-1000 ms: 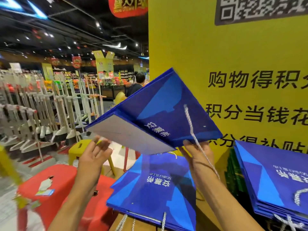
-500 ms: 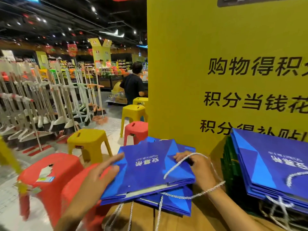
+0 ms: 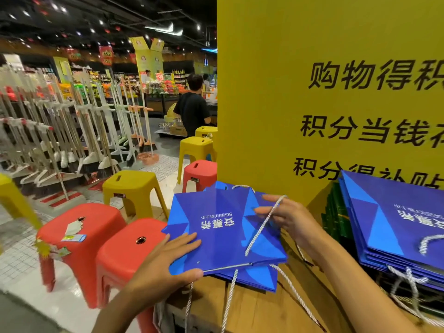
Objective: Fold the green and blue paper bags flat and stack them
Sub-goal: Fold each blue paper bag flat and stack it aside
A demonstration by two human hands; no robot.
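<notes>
Head view: left grip [image 3: 165, 260] and right grip [image 3: 292, 219] lie spread flat on blue bag [image 3: 223, 246] printed "5G"

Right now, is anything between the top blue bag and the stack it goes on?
Nothing visible. The top blue bag lies on the blue stack, the left hand flat on it; its rope handle drapes across the right hand.
</notes>
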